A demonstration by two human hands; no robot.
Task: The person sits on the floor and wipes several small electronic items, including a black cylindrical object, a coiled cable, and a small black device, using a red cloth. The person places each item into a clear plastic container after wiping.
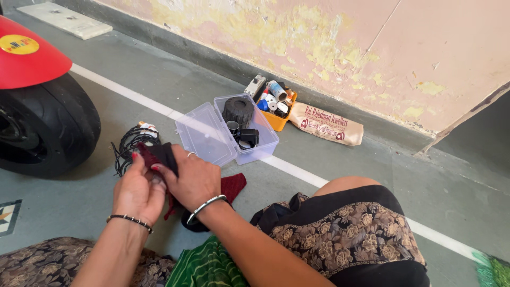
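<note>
Two boxes (228, 133), coiled wires (127, 146) lie beyond cloth-gripping hands (164, 186).

We wear a dark beaded bracelet (130, 220), a silver bangle (205, 204), a finger ring (190, 154), red nail polish, and black floral-patterned clothing (345, 234).

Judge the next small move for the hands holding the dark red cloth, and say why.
Probably pull the dark red cloth taut between both hands: left hand and right hand pinch its bunched top, the rest trails on the floor, the open clear box untouched.
</note>
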